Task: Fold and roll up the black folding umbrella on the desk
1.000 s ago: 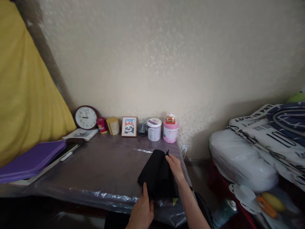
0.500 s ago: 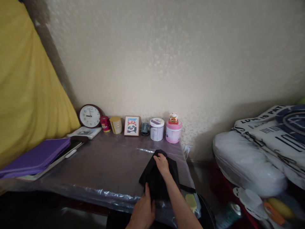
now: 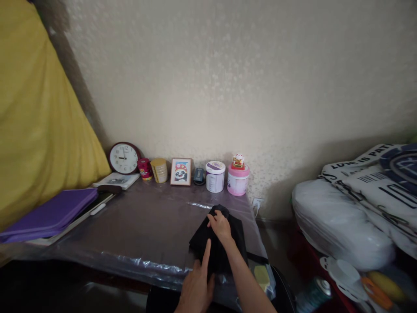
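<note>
A black cloth item (image 3: 202, 238) with a dark strap lies bunched near the right front of the table; its exact kind is unclear. My right hand (image 3: 220, 226) is on its upper part, fingers bent into the fabric and thumb toward the left. Closer to me, my left hand (image 3: 197, 284) rests at the cloth's lower left edge. Its index finger is stretched forward over the cloth, thumb apart. My right forearm hides part of the cloth.
The table (image 3: 140, 226) has a plastic cover. Along the wall stand a clock (image 3: 124, 158), a framed panda picture (image 3: 181, 172), a purple-white tub (image 3: 215, 177) and a pink tub (image 3: 237, 181). Purple folders (image 3: 52, 213) lie left. A yellow-green block (image 3: 261, 277) sits at the right corner.
My left index finger has slid forward over the black cloth. My right hand has shifted slightly, its thumb and fingers spread a little wider on the fabric.
</note>
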### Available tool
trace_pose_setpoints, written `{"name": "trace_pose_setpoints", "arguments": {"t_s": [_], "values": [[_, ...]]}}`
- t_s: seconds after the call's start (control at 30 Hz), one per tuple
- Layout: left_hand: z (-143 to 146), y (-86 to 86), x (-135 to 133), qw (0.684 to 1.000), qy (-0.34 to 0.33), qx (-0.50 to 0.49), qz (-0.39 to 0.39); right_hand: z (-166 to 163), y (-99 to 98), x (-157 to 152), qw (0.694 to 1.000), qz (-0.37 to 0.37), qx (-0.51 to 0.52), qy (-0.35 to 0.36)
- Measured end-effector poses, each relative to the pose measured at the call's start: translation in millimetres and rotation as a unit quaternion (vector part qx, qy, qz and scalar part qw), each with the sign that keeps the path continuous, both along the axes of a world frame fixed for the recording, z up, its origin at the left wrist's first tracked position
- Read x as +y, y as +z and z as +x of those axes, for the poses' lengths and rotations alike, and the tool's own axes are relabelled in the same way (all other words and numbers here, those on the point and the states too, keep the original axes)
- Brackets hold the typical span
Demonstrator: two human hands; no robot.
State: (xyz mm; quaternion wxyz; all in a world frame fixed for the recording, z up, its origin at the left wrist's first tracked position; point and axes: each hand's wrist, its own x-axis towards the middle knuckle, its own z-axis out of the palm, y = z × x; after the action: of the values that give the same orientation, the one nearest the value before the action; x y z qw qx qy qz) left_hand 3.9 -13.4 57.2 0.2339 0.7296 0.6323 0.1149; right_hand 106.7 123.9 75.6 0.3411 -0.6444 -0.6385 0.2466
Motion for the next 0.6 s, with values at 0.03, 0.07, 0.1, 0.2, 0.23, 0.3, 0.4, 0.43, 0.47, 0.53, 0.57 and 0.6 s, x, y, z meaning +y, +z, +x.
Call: {"name": "trace_pose_setpoints", "arguments": {"t_s": [0.03, 0.07, 0.1, 0.2, 0.23, 0.3, 0.4, 0.43, 0.47, 0.53, 0.57, 0.6], "values": [[0.7, 0.7, 1.6, 1.000, -0.006, 0.023, -0.007, -0.9, 0.3, -0.5, 1.000, 0.003, -0.006, 0.002], [1.3, 0.4, 3.1, 0.999, -0.011, 0.041, -0.011, -1.7, 0.6, -0.9, 1.000, 0.007, -0.012, 0.004], [1.8, -0.7, 4.4, 0.998, -0.015, 0.053, -0.013, -2.3, 0.7, -1.5, 1.000, 0.011, -0.017, 0.006], [2.2, -7.4, 6.6, 0.998, -0.015, 0.062, -0.005, -1.5, -0.5, -8.3, 0.999, 0.035, -0.020, 0.028], [2.2, -9.9, 6.8, 0.998, -0.013, 0.058, 0.001, -0.2, -1.5, -13.6, 0.997, 0.054, -0.019, 0.046], [2.2, -14.1, 7.1, 0.999, -0.008, 0.049, 0.006, 3.9, -4.7, -29.2, 0.988, 0.114, -0.023, 0.104], [3.0, -16.8, 7.6, 0.999, -0.004, 0.049, -0.010, 12.8, -10.9, -58.5, 0.954, 0.206, -0.042, 0.214], [3.4, -16.8, 7.8, 0.999, -0.005, 0.049, -0.016, 16.1, -13.0, -66.4, 0.943, 0.224, -0.048, 0.240], [4.0, -16.4, 8.1, 0.999, -0.006, 0.050, -0.021, 19.4, -15.1, -71.8, 0.935, 0.236, -0.055, 0.257], [5.2, -14.7, 8.5, 0.999, -0.007, 0.047, -0.026, 25.7, -18.8, -73.3, 0.929, 0.247, -0.071, 0.266], [5.8, -13.6, 8.7, 0.998, -0.006, 0.046, -0.029, 28.6, -20.5, -69.1, 0.929, 0.249, -0.080, 0.262], [6.4, -12.4, 8.9, 0.998, -0.001, 0.048, -0.034, 31.4, -22.1, -61.9, 0.930, 0.249, -0.090, 0.256]]}}
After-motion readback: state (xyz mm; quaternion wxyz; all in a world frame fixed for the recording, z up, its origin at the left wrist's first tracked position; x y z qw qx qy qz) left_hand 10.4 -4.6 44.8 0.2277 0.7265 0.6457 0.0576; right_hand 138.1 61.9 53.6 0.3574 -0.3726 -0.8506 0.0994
